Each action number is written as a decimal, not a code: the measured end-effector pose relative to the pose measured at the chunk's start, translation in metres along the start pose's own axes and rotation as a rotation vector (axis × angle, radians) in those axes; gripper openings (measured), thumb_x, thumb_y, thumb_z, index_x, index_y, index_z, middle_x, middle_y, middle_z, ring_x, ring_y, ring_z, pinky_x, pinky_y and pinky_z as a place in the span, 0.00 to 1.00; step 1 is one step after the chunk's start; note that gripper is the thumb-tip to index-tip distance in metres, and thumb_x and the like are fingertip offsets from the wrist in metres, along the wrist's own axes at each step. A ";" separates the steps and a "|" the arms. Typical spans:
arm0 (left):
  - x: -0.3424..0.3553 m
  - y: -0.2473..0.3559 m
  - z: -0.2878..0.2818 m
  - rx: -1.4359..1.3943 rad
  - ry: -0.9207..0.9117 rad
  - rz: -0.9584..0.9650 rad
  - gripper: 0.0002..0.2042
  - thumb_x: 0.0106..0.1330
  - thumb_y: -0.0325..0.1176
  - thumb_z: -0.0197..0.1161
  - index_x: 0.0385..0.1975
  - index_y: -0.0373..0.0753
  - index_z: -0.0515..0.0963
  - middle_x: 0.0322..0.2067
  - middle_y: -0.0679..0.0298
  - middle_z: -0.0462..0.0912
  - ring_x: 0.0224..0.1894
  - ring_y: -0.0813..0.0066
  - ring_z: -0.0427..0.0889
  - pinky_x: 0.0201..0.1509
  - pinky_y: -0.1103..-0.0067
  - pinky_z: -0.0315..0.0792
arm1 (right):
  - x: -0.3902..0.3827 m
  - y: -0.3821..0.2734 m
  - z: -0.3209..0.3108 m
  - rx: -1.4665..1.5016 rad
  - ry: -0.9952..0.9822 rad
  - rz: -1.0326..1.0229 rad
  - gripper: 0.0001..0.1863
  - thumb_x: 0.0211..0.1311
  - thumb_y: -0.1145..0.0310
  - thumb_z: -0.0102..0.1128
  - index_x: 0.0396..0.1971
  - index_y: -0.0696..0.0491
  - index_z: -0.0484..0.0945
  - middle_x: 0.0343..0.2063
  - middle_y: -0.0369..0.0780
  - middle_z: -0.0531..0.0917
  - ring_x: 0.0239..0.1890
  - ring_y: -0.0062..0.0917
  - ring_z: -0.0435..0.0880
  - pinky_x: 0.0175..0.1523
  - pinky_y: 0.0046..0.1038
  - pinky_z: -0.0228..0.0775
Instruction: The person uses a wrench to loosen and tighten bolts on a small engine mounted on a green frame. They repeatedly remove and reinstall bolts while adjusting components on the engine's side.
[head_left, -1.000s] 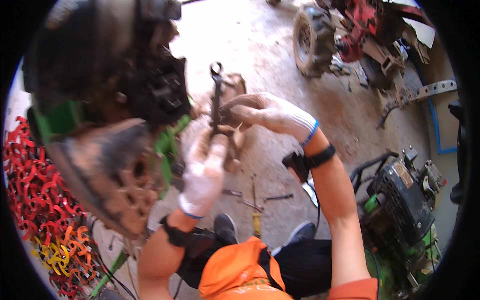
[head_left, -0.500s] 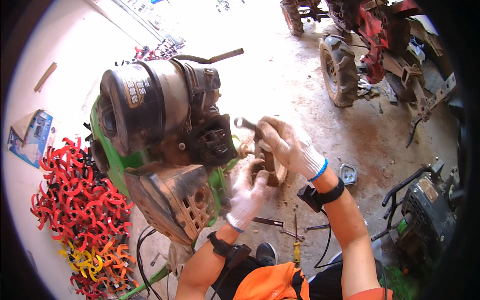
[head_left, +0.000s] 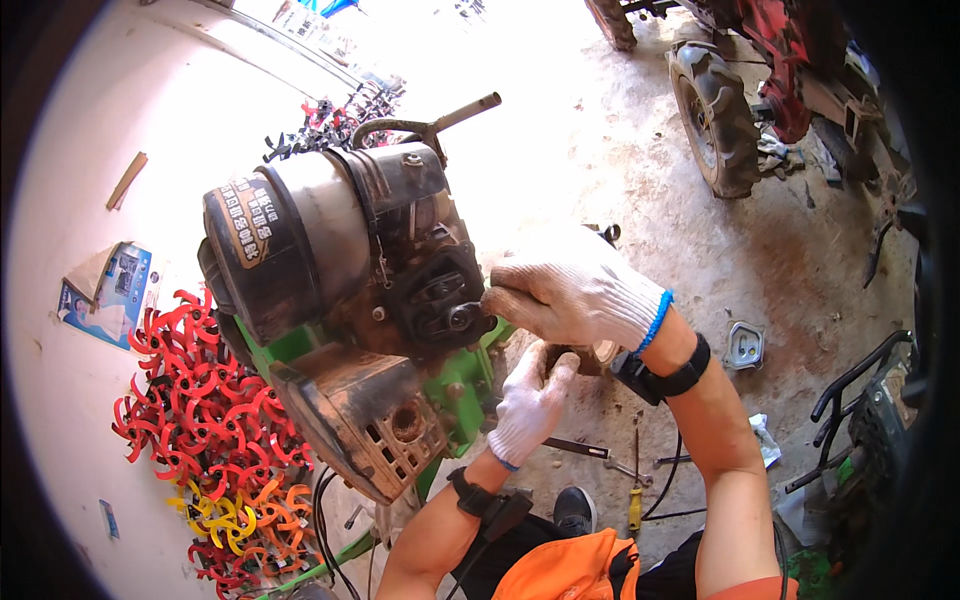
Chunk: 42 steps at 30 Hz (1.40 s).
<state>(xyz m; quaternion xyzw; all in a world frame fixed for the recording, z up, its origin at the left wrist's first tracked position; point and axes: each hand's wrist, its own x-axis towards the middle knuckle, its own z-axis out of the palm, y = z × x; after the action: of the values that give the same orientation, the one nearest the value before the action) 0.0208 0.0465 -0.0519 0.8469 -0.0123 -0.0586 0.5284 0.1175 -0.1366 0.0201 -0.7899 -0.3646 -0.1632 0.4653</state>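
Observation:
A dirty engine [head_left: 345,235] with a black-and-white cylinder on top sits on a green frame [head_left: 455,395]. Its side is open, showing dark rocker parts [head_left: 445,305]. My right hand [head_left: 580,295], in a white knit glove, has its fingers closed beside this opening. What they pinch is hidden; a dark tool end [head_left: 608,233] sticks out behind the hand. Lower down, my gloved left hand [head_left: 530,400] curls its fingers round a dirty brown part [head_left: 603,352], mostly covered by my hands.
Red, orange and yellow curved blades [head_left: 215,400] lie heaped at left. On the floor are a yellow-handled screwdriver [head_left: 635,508], a flat metal bar [head_left: 578,448] and a silver cover [head_left: 744,345]. A tractor wheel [head_left: 712,120] stands at far right, a dark machine [head_left: 870,430] nearer.
My right hand has moved from above the brown part to the edge of the engine's opening. The ring-ended tool seen at its left no longer shows there. The view has shifted.

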 end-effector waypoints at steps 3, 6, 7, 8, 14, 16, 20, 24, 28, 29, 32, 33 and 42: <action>0.002 -0.003 0.003 -0.019 -0.017 0.005 0.17 0.83 0.33 0.66 0.64 0.31 0.81 0.53 0.57 0.91 0.54 0.72 0.87 0.64 0.72 0.79 | 0.004 0.005 0.006 0.018 0.031 -0.026 0.17 0.77 0.55 0.67 0.34 0.55 0.86 0.28 0.50 0.85 0.33 0.50 0.87 0.42 0.46 0.80; 0.002 -0.004 0.004 -0.036 -0.029 0.018 0.16 0.84 0.32 0.65 0.64 0.31 0.82 0.53 0.58 0.91 0.55 0.73 0.87 0.65 0.73 0.79 | 0.007 0.007 0.008 0.017 0.013 -0.031 0.16 0.75 0.56 0.70 0.34 0.55 0.86 0.28 0.49 0.84 0.33 0.50 0.86 0.41 0.46 0.79; 0.002 -0.004 0.003 -0.029 -0.033 0.029 0.16 0.84 0.32 0.65 0.64 0.31 0.82 0.53 0.59 0.91 0.55 0.73 0.87 0.65 0.73 0.79 | 0.007 0.008 0.007 0.014 0.005 -0.042 0.17 0.76 0.55 0.70 0.34 0.55 0.86 0.28 0.48 0.84 0.33 0.50 0.86 0.41 0.46 0.79; 0.002 -0.004 0.002 -0.039 -0.035 0.025 0.15 0.84 0.31 0.65 0.64 0.31 0.81 0.53 0.59 0.91 0.55 0.74 0.86 0.65 0.73 0.79 | 0.008 0.008 0.006 0.007 -0.015 -0.041 0.17 0.75 0.55 0.71 0.35 0.54 0.87 0.28 0.48 0.84 0.34 0.50 0.86 0.42 0.46 0.80; 0.001 -0.003 -0.001 -0.056 -0.056 0.045 0.16 0.83 0.27 0.65 0.66 0.32 0.81 0.58 0.59 0.87 0.59 0.75 0.85 0.68 0.75 0.78 | 0.018 0.006 -0.002 -0.034 0.074 -0.161 0.20 0.73 0.50 0.69 0.36 0.55 0.91 0.29 0.49 0.88 0.35 0.50 0.91 0.44 0.47 0.84; -0.001 -0.002 0.000 -0.022 -0.056 0.025 0.16 0.83 0.26 0.65 0.66 0.31 0.81 0.59 0.59 0.86 0.60 0.75 0.85 0.69 0.76 0.78 | 0.028 0.007 -0.002 -0.002 0.096 -0.246 0.19 0.71 0.52 0.71 0.37 0.55 0.91 0.30 0.49 0.88 0.36 0.50 0.91 0.45 0.46 0.84; -0.003 0.003 0.002 -0.062 -0.063 0.017 0.16 0.83 0.28 0.66 0.67 0.32 0.81 0.59 0.61 0.86 0.60 0.77 0.84 0.68 0.77 0.78 | 0.034 0.011 -0.008 0.030 0.074 -0.229 0.19 0.65 0.51 0.75 0.42 0.54 0.93 0.30 0.46 0.90 0.36 0.46 0.92 0.45 0.44 0.85; -0.005 0.008 0.003 -0.066 -0.069 -0.006 0.16 0.84 0.29 0.67 0.67 0.33 0.82 0.56 0.63 0.87 0.55 0.79 0.83 0.63 0.78 0.79 | 0.037 0.013 -0.012 0.217 -0.052 -0.068 0.20 0.64 0.51 0.77 0.45 0.51 0.94 0.32 0.45 0.92 0.37 0.41 0.93 0.46 0.42 0.85; -0.009 0.013 0.003 -0.017 -0.044 0.020 0.16 0.84 0.30 0.67 0.66 0.34 0.82 0.52 0.66 0.88 0.51 0.81 0.83 0.60 0.80 0.78 | 0.041 0.015 -0.013 0.115 0.006 -0.206 0.19 0.66 0.52 0.77 0.47 0.51 0.94 0.35 0.45 0.93 0.39 0.39 0.94 0.48 0.40 0.85; -0.010 0.014 0.002 -0.027 -0.049 0.021 0.16 0.84 0.31 0.67 0.66 0.34 0.83 0.52 0.66 0.88 0.51 0.81 0.83 0.60 0.80 0.78 | 0.040 0.017 -0.014 0.070 -0.028 -0.178 0.19 0.67 0.52 0.76 0.48 0.51 0.94 0.36 0.46 0.94 0.39 0.39 0.94 0.48 0.40 0.85; -0.012 0.014 0.003 -0.023 -0.057 0.026 0.16 0.84 0.31 0.67 0.66 0.35 0.83 0.51 0.66 0.88 0.51 0.81 0.83 0.60 0.80 0.78 | 0.027 0.019 -0.013 0.320 -0.184 0.088 0.19 0.68 0.52 0.76 0.49 0.51 0.94 0.37 0.46 0.93 0.40 0.39 0.93 0.49 0.40 0.85; -0.012 0.014 0.004 -0.001 -0.055 0.050 0.16 0.84 0.32 0.67 0.66 0.35 0.83 0.51 0.66 0.88 0.50 0.81 0.83 0.60 0.79 0.78 | 0.025 0.020 -0.012 0.333 -0.217 0.106 0.21 0.69 0.52 0.76 0.51 0.52 0.93 0.38 0.47 0.94 0.41 0.39 0.93 0.50 0.40 0.85; -0.006 -0.001 -0.006 0.174 -0.073 -0.030 0.13 0.84 0.36 0.65 0.58 0.33 0.84 0.45 0.65 0.91 0.49 0.79 0.86 0.58 0.76 0.79 | -0.003 0.016 0.025 0.353 -0.348 0.133 0.26 0.82 0.47 0.65 0.54 0.57 0.90 0.45 0.51 0.94 0.47 0.43 0.93 0.58 0.41 0.85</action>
<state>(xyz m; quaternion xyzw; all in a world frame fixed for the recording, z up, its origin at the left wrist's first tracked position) 0.0159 0.0527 -0.0501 0.8869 -0.0241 -0.0961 0.4512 0.1254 -0.1215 -0.0041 -0.7348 -0.4093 0.0723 0.5360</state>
